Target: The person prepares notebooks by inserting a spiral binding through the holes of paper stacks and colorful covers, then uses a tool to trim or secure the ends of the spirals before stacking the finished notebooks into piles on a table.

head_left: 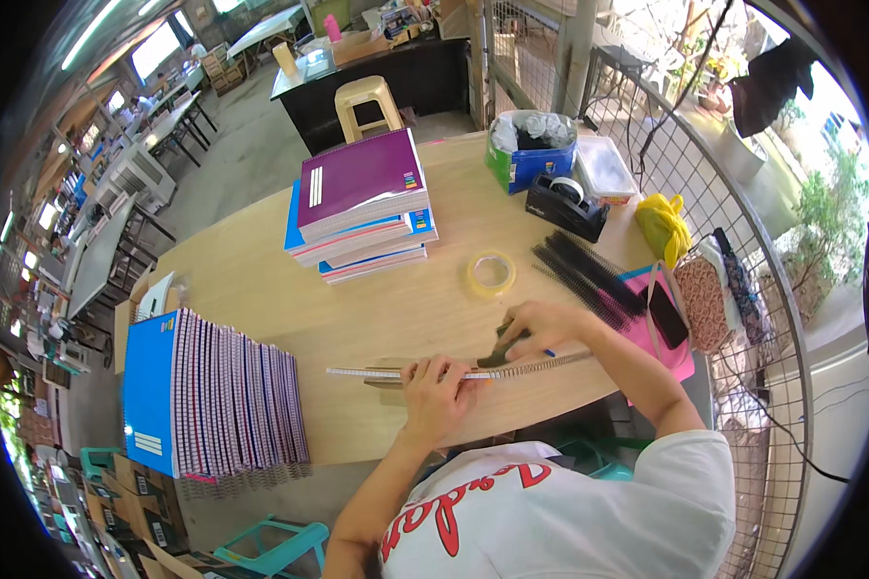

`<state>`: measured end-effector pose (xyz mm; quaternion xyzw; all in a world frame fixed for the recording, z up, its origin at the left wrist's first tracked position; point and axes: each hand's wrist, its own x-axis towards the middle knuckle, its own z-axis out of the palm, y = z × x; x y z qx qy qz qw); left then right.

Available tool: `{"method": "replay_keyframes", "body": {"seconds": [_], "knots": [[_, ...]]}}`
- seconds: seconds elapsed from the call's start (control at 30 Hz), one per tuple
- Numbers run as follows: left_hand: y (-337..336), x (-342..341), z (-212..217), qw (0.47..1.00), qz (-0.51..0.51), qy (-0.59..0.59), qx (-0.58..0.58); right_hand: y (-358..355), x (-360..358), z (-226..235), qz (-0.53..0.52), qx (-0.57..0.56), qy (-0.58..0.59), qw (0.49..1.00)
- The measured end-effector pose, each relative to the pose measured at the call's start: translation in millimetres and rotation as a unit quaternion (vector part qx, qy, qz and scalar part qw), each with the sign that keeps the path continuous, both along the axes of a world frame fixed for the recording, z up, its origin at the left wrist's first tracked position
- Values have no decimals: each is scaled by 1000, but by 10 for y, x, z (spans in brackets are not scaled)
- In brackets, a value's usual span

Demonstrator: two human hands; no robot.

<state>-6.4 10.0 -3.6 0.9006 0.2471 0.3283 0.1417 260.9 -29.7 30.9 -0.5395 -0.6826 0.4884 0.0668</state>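
Note:
My left hand is closed over a thin notebook seen edge-on near the front of the table. Its white punched edge runs left to right. A wire spiral coil runs along the same line and stretches out past the notebook's right end. My right hand is bent just above the coil, with its fingers closed on a dark olive piece whose kind I cannot make out. Beyond that hand lies a roll of clear yellowish tape. Loose black spiral coils lie to its right.
A row of spiral notebooks fills the left end, and a purple-topped notebook stack stands at the back. At the far right are a tape dispenser, a box with plastic bags, a yellow bundle, a phone and a wire-mesh fence.

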Motion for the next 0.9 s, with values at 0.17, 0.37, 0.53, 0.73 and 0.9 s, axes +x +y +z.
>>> {"method": "replay_keyframes", "body": {"seconds": [0.17, 0.37, 0.53, 0.73, 0.9], "knots": [[20, 30, -28, 999, -29, 25, 22, 21, 143, -377, 11, 126, 28, 992], [61, 4, -84, 999, -21, 31, 3, 81, 129, -301, -14, 31, -55, 998], [74, 28, -82, 1000, -25, -12, -12, 20, 85, -395, -53, 48, 220, 973], [94, 39, -75, 998, -39, -38, 2, 94, -12, -276, -51, 86, 237, 966], [102, 59, -114, 996, -34, -80, -1, 93, -63, -444, -128, 14, 423, 897]]}}
